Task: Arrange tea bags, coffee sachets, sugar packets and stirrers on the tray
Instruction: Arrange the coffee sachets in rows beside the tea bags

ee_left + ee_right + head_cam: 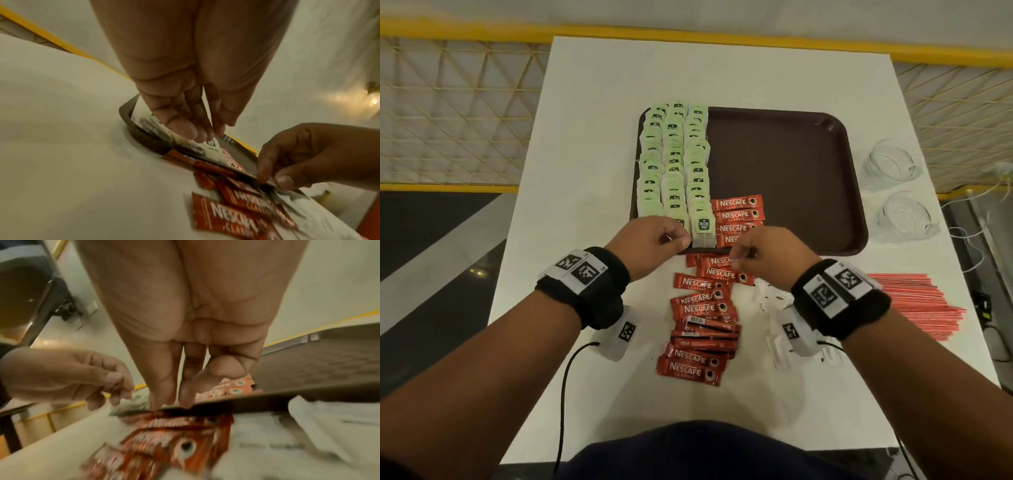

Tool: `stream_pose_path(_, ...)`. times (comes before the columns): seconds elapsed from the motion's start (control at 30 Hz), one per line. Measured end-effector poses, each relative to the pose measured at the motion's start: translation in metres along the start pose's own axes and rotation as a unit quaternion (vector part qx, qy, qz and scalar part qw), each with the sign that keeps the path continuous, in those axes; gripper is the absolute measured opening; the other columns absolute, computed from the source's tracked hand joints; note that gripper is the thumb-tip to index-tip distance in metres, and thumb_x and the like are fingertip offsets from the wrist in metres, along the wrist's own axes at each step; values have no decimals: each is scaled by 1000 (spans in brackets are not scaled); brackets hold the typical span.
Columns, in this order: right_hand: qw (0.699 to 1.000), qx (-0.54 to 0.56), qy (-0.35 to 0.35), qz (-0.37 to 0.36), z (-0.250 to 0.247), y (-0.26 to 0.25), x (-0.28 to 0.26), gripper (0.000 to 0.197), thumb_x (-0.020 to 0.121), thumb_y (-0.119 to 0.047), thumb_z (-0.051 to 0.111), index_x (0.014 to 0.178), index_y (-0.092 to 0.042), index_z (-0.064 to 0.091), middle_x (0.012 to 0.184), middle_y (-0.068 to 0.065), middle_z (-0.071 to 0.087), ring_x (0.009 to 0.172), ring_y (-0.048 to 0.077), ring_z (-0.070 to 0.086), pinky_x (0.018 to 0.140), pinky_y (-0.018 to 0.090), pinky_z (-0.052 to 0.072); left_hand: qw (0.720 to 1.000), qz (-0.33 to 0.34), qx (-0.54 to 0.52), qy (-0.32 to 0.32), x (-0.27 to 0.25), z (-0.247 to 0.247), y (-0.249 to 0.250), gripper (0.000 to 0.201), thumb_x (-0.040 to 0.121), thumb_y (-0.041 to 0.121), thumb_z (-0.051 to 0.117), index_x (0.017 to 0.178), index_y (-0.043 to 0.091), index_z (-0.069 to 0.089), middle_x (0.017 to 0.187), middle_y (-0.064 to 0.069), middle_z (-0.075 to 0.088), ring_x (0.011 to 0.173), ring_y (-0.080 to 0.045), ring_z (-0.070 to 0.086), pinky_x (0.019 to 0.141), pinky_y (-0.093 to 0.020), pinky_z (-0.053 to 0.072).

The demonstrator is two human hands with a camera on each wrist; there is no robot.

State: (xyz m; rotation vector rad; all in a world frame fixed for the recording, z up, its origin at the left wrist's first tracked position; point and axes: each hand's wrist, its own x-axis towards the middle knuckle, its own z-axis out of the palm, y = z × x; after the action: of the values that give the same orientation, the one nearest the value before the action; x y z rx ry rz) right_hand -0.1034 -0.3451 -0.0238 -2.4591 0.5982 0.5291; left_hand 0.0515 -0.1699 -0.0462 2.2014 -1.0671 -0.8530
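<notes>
Overhead, a brown tray [791, 164] sits on a white table [599, 102]. Green tea bags [674, 161] fill its left side in three columns running away from the person. Four red coffee sachets [738, 216] lie beside them, long axes crosswise, at the near edge; the tray's right part is bare. More loose sachets [702, 315] trail toward the person. The left hand [650, 243] hovers with curled fingers at the nearest tea bag. The right hand [767, 250] pinches over the tray's near rim; whether it holds anything is unclear. Red stirrers [917, 305] lie far right.
</notes>
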Motion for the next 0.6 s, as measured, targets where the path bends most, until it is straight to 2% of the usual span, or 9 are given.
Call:
stream_pose_path(0.1, 998, -62, 14, 4, 23, -5, -6, 23, 91, -28, 64, 113, -23, 68, 109, -6, 66, 100, 15, 62, 91, 30, 49, 998, 31, 36, -35, -13, 7, 1, 21, 97, 33, 56, 105, 20, 71, 106, 7, 68, 96, -9, 60, 89, -31, 49)
stream_pose_path(0.17, 995, -96, 38, 16, 38, -7, -5, 21, 91, -27, 62, 110, -24, 67, 109, -4, 66, 98, 19, 63, 90, 37, 52, 996, 49, 67, -42, -22, 13, 2, 22, 99, 30, 53, 112, 21, 68, 114, 5, 66, 100, -8, 57, 89, -26, 44)
stream_pose_path(0.23, 989, -130, 62, 26, 48, -10, -5, 17, 91, -25, 60, 106, -25, 66, 106, -1, 66, 95, 20, 62, 86, 41, 54, 991, 61, 106, -50, -28, 20, 1, 27, 101, 26, 49, 123, 19, 62, 125, 3, 62, 111, -12, 55, 93, -24, 40)
stream_pose_path(0.3, 984, -153, 81, 36, 54, -13, -6, 17, 91, -24, 58, 107, -23, 65, 106, 1, 63, 98, 23, 60, 87, 43, 53, 983, 79, 155, -55, -31, 27, -4, 33, 101, 23, 48, 133, 17, 55, 135, 1, 55, 123, -16, 50, 103, -28, 38)
stream_pose_path(0.37, 983, -155, 92, 37, 57, -18, -8, 19, 93, -27, 56, 110, -22, 64, 108, 2, 61, 102, 24, 57, 89, 45, 52, 976, 89, 188, -57, -34, 33, -7, 39, 100, 21, 48, 139, 17, 47, 142, 0, 49, 129, -19, 46, 109, -35, 38)
stream_pose_path(0.47, 981, -165, 98, 27, 60, -27, -11, 18, 93, -27, 57, 108, -21, 64, 108, 3, 58, 105, 25, 54, 91, 45, 50, 969, 92, 218, -71, -37, 37, -10, 43, 99, 21, 46, 141, 17, 43, 144, -2, 45, 129, -22, 44, 106, -42, 41)
stream_pose_path(0.6, 982, -162, 90, 24, 66, -35, -17, 18, 92, -26, 59, 109, -22, 64, 110, 3, 55, 107, 23, 49, 93, 42, 48, 968, 85, 224, -74, -40, 39, -15, 40, 99, 22, 44, 139, 15, 43, 134, -6, 50, 123, -25, 47, 103, -44, 43)
